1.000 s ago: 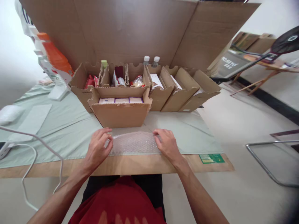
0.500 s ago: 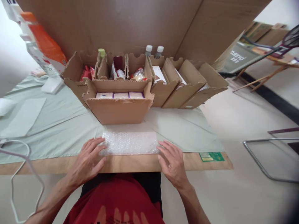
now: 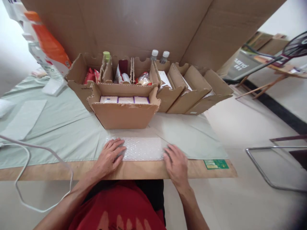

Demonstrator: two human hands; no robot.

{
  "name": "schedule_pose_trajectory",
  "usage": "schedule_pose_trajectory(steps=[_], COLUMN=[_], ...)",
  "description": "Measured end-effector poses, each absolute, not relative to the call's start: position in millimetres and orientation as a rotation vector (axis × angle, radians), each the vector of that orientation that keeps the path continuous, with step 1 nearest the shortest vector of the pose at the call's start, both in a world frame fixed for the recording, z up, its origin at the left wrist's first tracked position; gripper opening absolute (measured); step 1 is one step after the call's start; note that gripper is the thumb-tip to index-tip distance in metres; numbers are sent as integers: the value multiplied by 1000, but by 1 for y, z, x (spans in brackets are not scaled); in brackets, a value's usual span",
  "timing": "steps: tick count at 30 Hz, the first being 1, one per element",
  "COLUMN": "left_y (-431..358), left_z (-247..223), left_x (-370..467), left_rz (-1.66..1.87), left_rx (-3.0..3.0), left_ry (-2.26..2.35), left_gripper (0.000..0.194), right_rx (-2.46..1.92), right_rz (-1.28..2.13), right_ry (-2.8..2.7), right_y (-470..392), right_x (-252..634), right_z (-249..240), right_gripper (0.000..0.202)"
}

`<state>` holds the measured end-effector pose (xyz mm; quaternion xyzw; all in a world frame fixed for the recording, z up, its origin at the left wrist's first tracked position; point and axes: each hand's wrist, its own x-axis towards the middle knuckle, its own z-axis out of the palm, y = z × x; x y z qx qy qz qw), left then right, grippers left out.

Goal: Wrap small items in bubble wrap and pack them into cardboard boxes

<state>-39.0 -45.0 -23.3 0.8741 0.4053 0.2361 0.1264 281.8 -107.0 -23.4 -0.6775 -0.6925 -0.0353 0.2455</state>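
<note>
A strip of bubble wrap (image 3: 144, 149) lies flat near the front edge of the table, in front of a cardboard box (image 3: 124, 115) with white, purple-edged packs (image 3: 126, 100) inside. My left hand (image 3: 110, 157) rests over the wrap's left end, fingers spread and holding nothing. Beside the right end is my right hand (image 3: 176, 162), its fingers apart and bent a little, with nothing in it; its fingertips are at the edge of the wrap.
Several cardboard bins (image 3: 176, 95) stand in a row behind, holding packets and papers. An orange bottle (image 3: 49, 41) is at the back left. A white cable (image 3: 69, 172) loops at the left edge. A green card (image 3: 216, 164) lies at the front right.
My left hand has moved right, from the wrap's left edge onto its left part. The right hand has barely moved. The white cable has shifted right, and the view has tilted slightly.
</note>
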Motion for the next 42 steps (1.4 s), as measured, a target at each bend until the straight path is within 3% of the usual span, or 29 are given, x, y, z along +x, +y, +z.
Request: schedule_pose_trajectory(steps=[5, 9, 14, 18, 22, 24, 29, 32, 39, 42], left_y=[-50, -49, -43, -45, -51, -52, -52, -50, 5, 50], left_z=[-9, 3, 2, 0, -5, -10, -6, 30, 151, 167], left_x=[-57, -69, -52, -48, -55, -56, -50, -46, -46, -53], left_rz=[867, 529, 547, 674, 759, 813, 1055, 1280, 2044, 1814], left_rx=[2369, 2233, 2162, 2066, 1815, 1784, 1763, 1811, 2143, 2255], left_ry=[1619, 1941, 1844, 1822, 1723, 1657, 1535, 1425, 1459, 1496], left_gripper=[29, 25, 12, 13, 54, 61, 40, 21, 19, 18], right_rx=[-1885, -1939, -1838, -1860, -1881, -1862, -1698, -1552, -1086, -1122], right_rz=[-211, -189, 7, 283, 437, 508, 485, 347, -177, -69], right_ry=[-1770, -1857, -1819, -1549, -1412, -1464, -1671, -1719, -1609, -1796], right_y=[-100, -78, -76, -87, -95, -98, -95, -86, -15, 38], right_x=[294, 258, 248, 255, 261, 264, 264, 255, 230, 228], right_z=[-15, -20, -25, -20, -18, -19, -16, 19, 168, 195], right_gripper=[34, 36, 26, 29, 58, 63, 49, 36, 16, 16])
